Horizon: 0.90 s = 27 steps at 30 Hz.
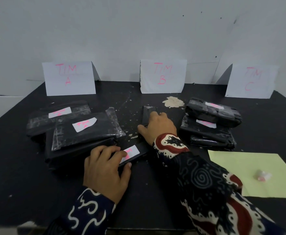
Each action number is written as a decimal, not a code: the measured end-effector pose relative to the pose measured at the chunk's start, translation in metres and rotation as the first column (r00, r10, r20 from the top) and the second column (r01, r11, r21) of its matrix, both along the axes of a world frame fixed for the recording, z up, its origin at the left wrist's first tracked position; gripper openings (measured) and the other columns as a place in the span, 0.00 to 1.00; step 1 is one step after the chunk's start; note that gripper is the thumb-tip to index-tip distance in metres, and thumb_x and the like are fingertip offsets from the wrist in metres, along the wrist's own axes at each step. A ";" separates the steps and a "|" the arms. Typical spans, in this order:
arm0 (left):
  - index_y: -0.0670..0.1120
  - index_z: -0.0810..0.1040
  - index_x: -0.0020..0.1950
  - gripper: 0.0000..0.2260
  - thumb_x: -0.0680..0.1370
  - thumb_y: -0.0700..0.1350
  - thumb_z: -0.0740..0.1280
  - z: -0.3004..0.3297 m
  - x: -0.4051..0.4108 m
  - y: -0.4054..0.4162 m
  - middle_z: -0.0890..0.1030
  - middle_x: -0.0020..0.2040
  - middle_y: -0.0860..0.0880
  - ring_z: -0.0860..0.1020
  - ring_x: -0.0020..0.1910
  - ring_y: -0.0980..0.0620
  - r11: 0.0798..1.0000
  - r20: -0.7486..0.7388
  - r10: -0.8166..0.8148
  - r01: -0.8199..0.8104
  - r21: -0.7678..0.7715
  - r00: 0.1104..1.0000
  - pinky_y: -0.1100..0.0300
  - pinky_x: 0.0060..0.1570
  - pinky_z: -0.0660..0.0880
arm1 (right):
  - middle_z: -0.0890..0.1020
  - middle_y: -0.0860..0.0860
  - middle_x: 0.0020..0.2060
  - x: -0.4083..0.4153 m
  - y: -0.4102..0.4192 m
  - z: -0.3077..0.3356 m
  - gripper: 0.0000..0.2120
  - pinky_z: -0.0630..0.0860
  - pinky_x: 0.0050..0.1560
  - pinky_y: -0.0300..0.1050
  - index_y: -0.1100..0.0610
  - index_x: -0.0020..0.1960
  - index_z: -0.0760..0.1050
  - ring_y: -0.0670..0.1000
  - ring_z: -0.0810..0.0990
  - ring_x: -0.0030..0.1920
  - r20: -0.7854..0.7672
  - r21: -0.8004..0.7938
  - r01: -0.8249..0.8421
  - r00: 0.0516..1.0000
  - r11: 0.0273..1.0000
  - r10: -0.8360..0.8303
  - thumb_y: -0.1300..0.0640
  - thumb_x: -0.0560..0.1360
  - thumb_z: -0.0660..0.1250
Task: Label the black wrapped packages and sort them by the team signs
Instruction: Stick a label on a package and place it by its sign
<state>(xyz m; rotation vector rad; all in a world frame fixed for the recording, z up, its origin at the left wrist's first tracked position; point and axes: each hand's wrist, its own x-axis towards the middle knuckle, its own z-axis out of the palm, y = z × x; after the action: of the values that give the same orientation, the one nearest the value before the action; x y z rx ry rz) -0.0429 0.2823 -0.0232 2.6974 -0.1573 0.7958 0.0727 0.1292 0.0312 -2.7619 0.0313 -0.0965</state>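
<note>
Three white paper signs stand at the back of the black table: TIM A (69, 78), TIM B (162, 76) and TIM C (251, 80). My left hand (105, 168) grips a thin black labelled package (135, 152) at the front, thumb under its near edge. My right hand (157, 127) reaches forward and holds a small black package (148, 111) below the TIM B sign. Two labelled packages (81, 131) lie stacked below TIM A, with a third (59, 114) behind them. Two more labelled packages (213, 112) are stacked toward TIM C.
A pale green sheet (250, 170) lies at the right front with a small crumpled pink and white scrap (262, 175) on it. Peeled paper flakes (172, 101) are scattered below the TIM B sign. A grey wall stands right behind the signs.
</note>
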 end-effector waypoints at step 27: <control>0.49 0.83 0.54 0.13 0.72 0.53 0.69 0.019 -0.006 -0.073 0.80 0.55 0.54 0.75 0.56 0.51 0.868 0.042 -0.487 0.489 -0.092 0.872 0.50 0.52 0.74 | 0.68 0.35 0.46 -0.152 -0.131 -0.005 0.19 0.62 0.51 0.36 0.44 0.59 0.66 0.36 0.62 0.45 0.150 0.015 -0.260 0.955 0.965 0.255 0.47 0.69 0.60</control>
<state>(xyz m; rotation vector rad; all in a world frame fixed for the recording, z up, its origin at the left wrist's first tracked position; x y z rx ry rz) -0.0486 0.2090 -0.0045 2.3911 -0.7512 0.6444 -0.0793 -0.0023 0.0259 -2.6891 -0.3624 -0.2263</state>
